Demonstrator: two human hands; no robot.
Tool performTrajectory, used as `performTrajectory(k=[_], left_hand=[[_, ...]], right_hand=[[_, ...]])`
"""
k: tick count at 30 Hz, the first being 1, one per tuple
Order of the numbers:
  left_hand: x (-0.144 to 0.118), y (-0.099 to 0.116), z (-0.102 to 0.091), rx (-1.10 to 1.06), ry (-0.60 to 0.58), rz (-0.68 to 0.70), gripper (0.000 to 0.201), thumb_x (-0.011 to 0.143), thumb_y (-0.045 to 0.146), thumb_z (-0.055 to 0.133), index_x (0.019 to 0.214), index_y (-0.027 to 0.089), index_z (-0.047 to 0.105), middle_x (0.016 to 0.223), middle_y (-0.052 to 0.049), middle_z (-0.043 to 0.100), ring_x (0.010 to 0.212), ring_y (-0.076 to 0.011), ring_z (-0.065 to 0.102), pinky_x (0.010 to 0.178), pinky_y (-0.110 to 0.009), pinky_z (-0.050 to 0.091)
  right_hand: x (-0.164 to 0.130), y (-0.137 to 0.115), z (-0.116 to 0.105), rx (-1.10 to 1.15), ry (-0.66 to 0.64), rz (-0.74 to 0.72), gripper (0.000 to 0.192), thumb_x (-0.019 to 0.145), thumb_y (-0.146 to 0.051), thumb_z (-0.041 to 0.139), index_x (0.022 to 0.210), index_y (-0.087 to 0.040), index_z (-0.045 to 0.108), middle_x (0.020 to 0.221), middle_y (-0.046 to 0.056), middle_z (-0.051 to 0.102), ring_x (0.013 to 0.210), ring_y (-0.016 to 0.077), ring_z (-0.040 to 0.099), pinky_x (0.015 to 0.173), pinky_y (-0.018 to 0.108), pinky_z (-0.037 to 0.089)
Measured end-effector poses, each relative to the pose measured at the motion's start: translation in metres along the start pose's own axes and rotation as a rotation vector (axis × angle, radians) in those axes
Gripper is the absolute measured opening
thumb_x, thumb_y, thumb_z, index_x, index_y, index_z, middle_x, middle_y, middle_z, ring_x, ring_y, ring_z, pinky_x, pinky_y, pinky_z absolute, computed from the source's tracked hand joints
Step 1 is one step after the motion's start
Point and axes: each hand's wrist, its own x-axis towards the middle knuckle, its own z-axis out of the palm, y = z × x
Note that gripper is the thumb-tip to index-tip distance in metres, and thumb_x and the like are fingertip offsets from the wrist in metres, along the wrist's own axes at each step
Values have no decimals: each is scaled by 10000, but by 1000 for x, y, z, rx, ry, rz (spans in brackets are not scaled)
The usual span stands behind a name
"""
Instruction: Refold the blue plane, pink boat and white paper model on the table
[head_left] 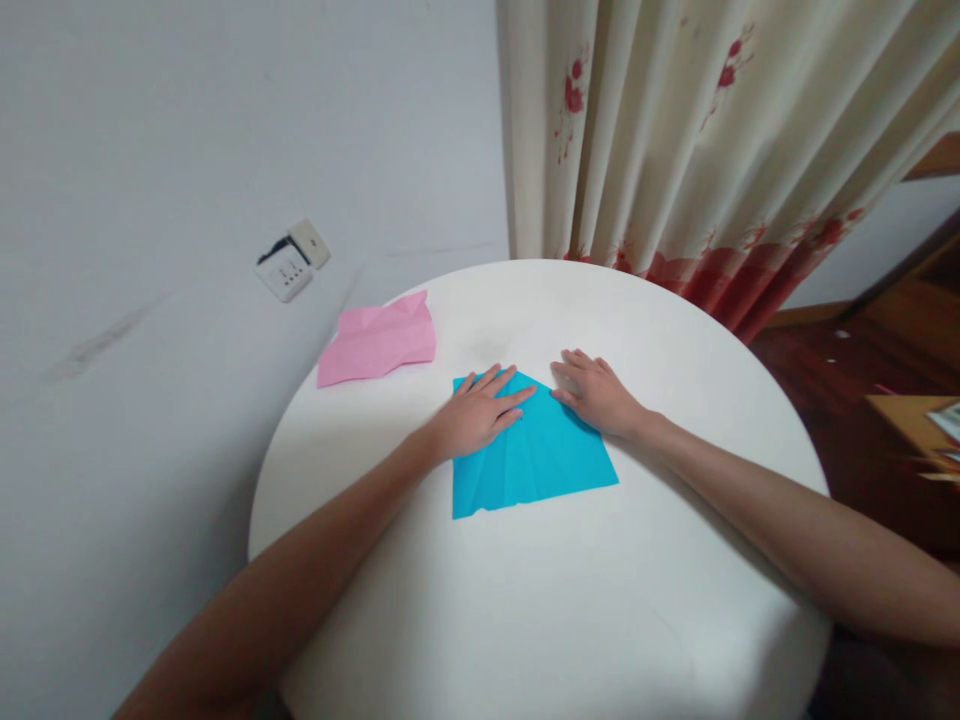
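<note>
Left hand [480, 412] and right hand [596, 393] flat on blue paper's [536, 460] far edge

Creased sheet [529, 455] mid-table [600, 620]; crumpled paper [379, 340] behind-left (near the wall [150, 150]).

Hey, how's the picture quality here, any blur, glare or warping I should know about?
Head view: soft even light, no harsh glare on the white table; faint shadows under the left hand and right hand on the blue paper; wide-angle warping bends the wall and curtain; the right edge by the wooden furniture is blurred.
</note>
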Motion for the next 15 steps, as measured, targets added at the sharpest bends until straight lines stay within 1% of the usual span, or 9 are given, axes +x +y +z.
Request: performTrajectory(k=[2,5,8,11,15], left_hand=[[0,0,0,4,-3,3,511,1032,529,234,1518,405,328,1652,-51,176,1512,-332,158,1170,-604,194],[1,-1,0,6,3,2,502,1031,529,240,1510,418,339,1648,-52,192,1509,-334,172,1166,-607,204],[1,-1,0,17,14,4,485,1031,521,266,1497,426,364,1640,-60,219,1503,-338,196,1156,-614,222],[0,3,-3,55,39,25,459,1035,485,308,1474,410,416,1618,-63,285,1495,-328,227,1158,-604,234],[-1,10,-10,159,72,50,405,1029,418,388,1392,339,550,1533,-85,442,1440,-296,362,1169,-550,266]], right_hand=[[-2,-5,1,6,33,-20,495,974,-390,516,1421,-180,493,1545,165,404,1463,339,297,1141,598,280],[-5,-16,2,7,63,-114,511,971,-435,516,1418,-188,507,1546,149,411,1470,329,283,1161,579,259],[-6,-24,5,19,73,-173,505,964,-456,519,1380,-172,551,1508,159,461,1431,312,361,1159,524,298],[-5,-25,8,40,77,-172,535,953,-477,524,1379,-154,552,1464,167,510,1383,298,432,1146,478,336],[-3,-20,9,46,57,-135,603,940,-522,528,1418,-155,513,1490,169,481,1402,321,405,1153,508,320]])
